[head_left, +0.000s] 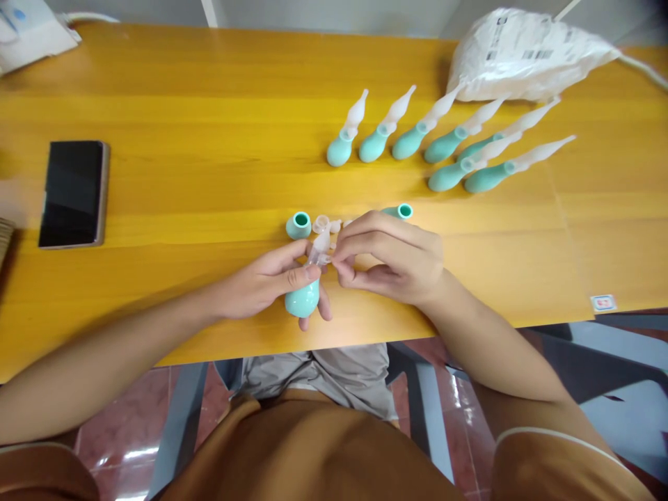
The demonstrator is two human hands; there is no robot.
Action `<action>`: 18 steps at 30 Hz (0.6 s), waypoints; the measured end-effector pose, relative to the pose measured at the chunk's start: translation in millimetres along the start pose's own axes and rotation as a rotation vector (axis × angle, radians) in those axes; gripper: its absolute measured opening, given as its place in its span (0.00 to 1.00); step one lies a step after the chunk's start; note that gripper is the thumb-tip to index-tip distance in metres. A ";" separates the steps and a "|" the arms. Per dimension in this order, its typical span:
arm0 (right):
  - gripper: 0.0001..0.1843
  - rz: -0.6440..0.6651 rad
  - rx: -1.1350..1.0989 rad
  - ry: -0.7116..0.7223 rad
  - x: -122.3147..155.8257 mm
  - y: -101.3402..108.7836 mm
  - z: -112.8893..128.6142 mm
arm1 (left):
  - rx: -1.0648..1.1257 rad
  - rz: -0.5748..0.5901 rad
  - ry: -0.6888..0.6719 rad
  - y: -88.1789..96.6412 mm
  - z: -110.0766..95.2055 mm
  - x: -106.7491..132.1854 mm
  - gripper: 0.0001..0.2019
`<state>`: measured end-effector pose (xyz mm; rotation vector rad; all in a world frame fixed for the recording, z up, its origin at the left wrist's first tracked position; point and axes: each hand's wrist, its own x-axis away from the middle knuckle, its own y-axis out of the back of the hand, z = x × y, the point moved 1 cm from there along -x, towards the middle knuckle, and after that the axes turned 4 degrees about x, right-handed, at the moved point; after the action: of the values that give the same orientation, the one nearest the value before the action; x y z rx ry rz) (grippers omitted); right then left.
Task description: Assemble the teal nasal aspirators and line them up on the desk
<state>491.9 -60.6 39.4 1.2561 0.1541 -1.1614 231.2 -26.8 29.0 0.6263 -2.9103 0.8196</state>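
Note:
My left hand (282, 282) is wrapped round a bulb nasal aspirator (303, 299) with a glossy teal bulb and a clear, pale nozzle pointing up and away from me. Beside the nozzle, my right hand (391, 254) is closed in a pinch at a small clear side piece (324, 259); the fingertips hide its end. Just beyond my hands stands an open teal bulb (299, 225) without a nozzle. Several small translucent parts (335, 226) lie to its right. Another open teal bulb (404, 211) shows behind my right hand, which covers part of it.
Several assembled teal aspirators (373, 145) with whitish nozzles stand at the back right of the wooden table (209, 104). Behind them lies a white plastic bag (522, 59). A black phone (73, 193) is at the left, and a small label (603, 303) sits near the front right edge.

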 end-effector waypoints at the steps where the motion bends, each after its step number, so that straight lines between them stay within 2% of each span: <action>1: 0.08 0.009 -0.002 -0.003 -1.0 0.7 0.0 | -0.001 -0.002 0.000 0.5 0.2 0.3 0.29; 9: 0.14 0.059 -0.084 -0.023 -5.5 6.9 -2.6 | 0.009 -0.017 0.002 2.1 1.6 0.3 0.32; 14: 0.11 0.091 -0.059 0.023 -1.7 8.8 -4.8 | -0.012 -0.016 0.006 2.1 2.7 0.3 0.33; 18: 0.10 0.107 -0.096 0.003 -2.5 10.4 -4.0 | -0.023 -0.007 0.005 2.0 2.9 -0.3 0.34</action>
<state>500.3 -57.4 46.3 1.1679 0.1417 -1.0486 230.9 -26.6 25.5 0.6319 -2.9068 0.7845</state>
